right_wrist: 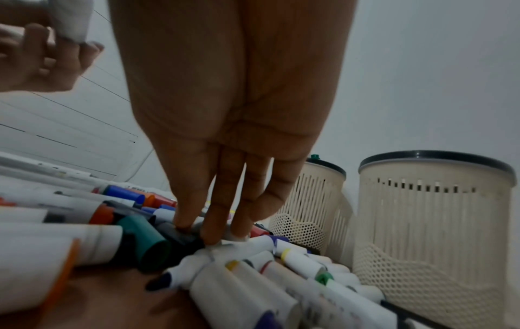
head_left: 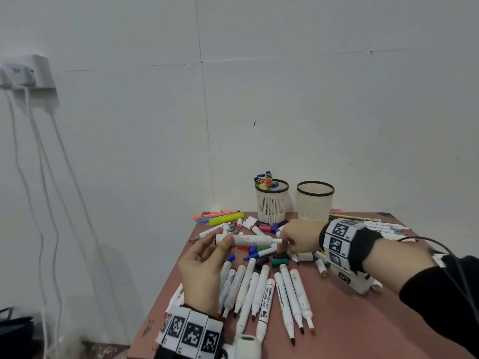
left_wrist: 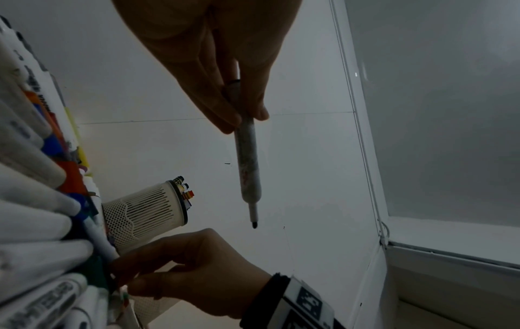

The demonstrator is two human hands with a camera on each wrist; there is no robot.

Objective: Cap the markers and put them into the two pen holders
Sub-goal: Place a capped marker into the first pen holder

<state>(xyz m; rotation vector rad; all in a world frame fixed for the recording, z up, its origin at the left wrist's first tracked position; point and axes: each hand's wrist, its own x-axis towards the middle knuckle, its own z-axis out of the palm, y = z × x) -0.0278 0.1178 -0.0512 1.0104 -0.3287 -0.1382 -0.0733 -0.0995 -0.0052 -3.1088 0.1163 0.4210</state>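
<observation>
My left hand (head_left: 204, 265) pinches an uncapped white marker (head_left: 248, 239) level above the pile, frame centre. My right hand (head_left: 298, 238) reaches down, fingertips (right_wrist: 209, 238) on a black cap (right_wrist: 180, 236); grasp unclear. Two pen holders (head_left: 272, 203) stand behind.

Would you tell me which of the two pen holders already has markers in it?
The left pen holder: capped markers stick out above its rim. The right pen holder shows none.

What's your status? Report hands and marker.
Left hand holds uncapped marker. Right hand fingertips on loose black cap. Nothing blocking.
</observation>
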